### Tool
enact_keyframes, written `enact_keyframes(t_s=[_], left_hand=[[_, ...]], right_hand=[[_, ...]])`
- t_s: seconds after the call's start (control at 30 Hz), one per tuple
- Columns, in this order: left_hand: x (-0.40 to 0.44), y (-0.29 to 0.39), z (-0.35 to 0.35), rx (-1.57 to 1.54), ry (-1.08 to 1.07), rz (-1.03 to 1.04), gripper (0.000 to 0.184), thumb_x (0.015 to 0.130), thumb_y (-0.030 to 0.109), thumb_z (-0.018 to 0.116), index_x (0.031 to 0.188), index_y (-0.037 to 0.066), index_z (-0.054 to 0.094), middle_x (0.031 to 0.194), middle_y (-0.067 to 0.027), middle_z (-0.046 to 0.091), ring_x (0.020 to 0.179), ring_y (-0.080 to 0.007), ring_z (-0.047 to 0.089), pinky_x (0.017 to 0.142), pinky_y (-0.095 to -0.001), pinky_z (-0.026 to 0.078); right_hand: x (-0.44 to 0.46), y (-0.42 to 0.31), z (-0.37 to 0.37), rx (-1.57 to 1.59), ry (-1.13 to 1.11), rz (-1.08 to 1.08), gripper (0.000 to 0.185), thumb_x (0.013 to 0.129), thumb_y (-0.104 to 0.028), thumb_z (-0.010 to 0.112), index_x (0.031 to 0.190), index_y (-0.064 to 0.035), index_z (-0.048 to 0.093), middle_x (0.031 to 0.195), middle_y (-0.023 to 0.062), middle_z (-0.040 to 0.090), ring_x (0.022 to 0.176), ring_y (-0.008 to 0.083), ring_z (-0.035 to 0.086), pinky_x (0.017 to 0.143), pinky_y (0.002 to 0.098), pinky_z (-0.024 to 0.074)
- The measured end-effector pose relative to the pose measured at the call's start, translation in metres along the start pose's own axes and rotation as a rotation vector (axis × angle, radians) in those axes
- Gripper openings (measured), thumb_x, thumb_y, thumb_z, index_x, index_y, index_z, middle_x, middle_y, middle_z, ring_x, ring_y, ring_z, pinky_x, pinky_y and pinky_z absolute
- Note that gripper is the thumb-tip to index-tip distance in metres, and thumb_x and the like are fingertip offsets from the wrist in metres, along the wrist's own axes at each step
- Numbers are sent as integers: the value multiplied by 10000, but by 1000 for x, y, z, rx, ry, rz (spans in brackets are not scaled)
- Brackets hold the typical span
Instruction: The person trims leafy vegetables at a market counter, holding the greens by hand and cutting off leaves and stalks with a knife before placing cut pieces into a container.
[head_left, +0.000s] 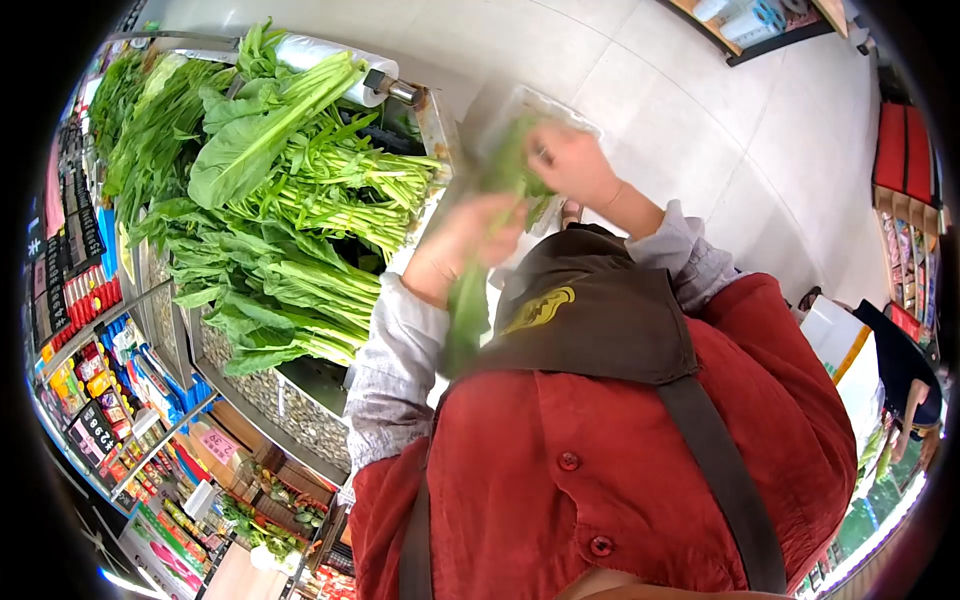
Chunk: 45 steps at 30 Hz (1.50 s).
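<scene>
Two bare hands, gathered close together in front of the apron (600,310), both blurred.

Item: leafy green (466,318), held in front of the body, its stalk at the left hand, a broad leaf hanging below beside the grey cuff (395,345) and the apron. Risk: leaf creases or tears, should it be pinched between cuff and apron.

Item: left hand (476,235), fingers closed round the stalk. Risk: bruised or snapped stem, from too tight a squeeze; a dropped leaf, from too loose a one.

Item: right hand (570,162), at blurred greenery; whether its fingers are clamped or apart cannot be told. Risk: torn leaf, if both hands pull against each other.

Item: pale container (566,110), blurred, beyond the right hand; contents unclear. Risk: scraps missing its rim and landing on the tiled floor (690,130), where wet pieces could prove slippery.

Item: bunched greens (340,180), heaped on the display to the left, stems reaching its edge near the left forearm. Risk: bunches dragged off, should the sleeve snag the stems.

Item: one large leaf (245,155), lying atop the heap. Risk: sliding, if nudged.
</scene>
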<state>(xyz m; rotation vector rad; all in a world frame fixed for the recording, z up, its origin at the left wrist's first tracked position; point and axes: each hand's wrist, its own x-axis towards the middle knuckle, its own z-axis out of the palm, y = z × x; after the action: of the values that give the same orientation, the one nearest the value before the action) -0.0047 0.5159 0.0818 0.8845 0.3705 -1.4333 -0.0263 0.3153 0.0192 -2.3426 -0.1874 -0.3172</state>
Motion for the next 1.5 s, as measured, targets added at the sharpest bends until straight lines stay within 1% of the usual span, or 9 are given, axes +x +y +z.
enact_keyframes(t_s=[0.1,0.17,0.23,0.3,0.33,0.47,0.63,1.27,1.5], left_hand=[[-15,-1,5,45,139,61,273,1004,305,360,876,92,473,580,20,384,387,-78,301,343,-222,251],[-33,2,5,205,245,184,282,995,295,389,848,80,497,591,13,418,391,-93,334,360,-253,267],[-57,8,8,782,394,350,285,984,294,423,914,44,542,646,-40,505,454,-140,447,414,-276,350],[-79,14,8,1619,656,838,288,967,300,466,1018,36,569,765,-149,622,644,-272,618,574,-366,483],[-99,34,34,1574,695,474,256,946,290,511,1035,61,582,861,-170,645,747,-329,640,664,-424,506],[-113,88,13,2038,1043,711,194,920,271,565,1039,122,600,818,-127,609,677,-308,625,638,-429,519],[-111,159,-57,2235,1223,1135,210,870,210,619,1076,170,625,831,-55,584,776,-264,605,691,-406,472],[-56,196,-109,2139,1181,1074,326,913,228,544,1236,213,579,1042,-69,585,1013,-278,531,892,-424,408],[-65,190,-103,2157,1278,1202,399,888,283,585,1262,145,553,1125,-99,577,1158,-319,483,1030,-502,332]], right_hand=[[16,11,-14,115,76,300,209,858,-200,638,866,4,590,772,179,627,593,307,599,560,351,484],[14,32,-12,30,27,163,227,856,-201,647,839,19,594,675,183,600,562,279,593,543,356,462],[9,37,-4,67,-28,194,225,849,-203,655,836,15,601,660,173,594,553,264,581,534,354,450],[4,46,10,91,-100,236,223,842,-205,662,833,11,608,644,163,588,544,250,569,526,352,439],[-1,52,21,74,-135,277,224,836,-209,665,833,9,615,630,153,579,533,246,554,523,347,434],[-28,75,73,138,-10,263,211,821,-208,665,827,0,628,610,133,565,517,232,520,524,346,422],[-43,66,68,217,-187,379,207,827,-200,654,840,6,630,630,152,576,539,242,543,531,357,421],[-86,78,67,260,-398,492,246,824,-193,623,895,39,659,700,138,656,629,214,645,620,333,499],[-61,36,46,392,-444,516,209,838,-181,656,872,25,642,634,51,598,563,91,534,520,271,435]])
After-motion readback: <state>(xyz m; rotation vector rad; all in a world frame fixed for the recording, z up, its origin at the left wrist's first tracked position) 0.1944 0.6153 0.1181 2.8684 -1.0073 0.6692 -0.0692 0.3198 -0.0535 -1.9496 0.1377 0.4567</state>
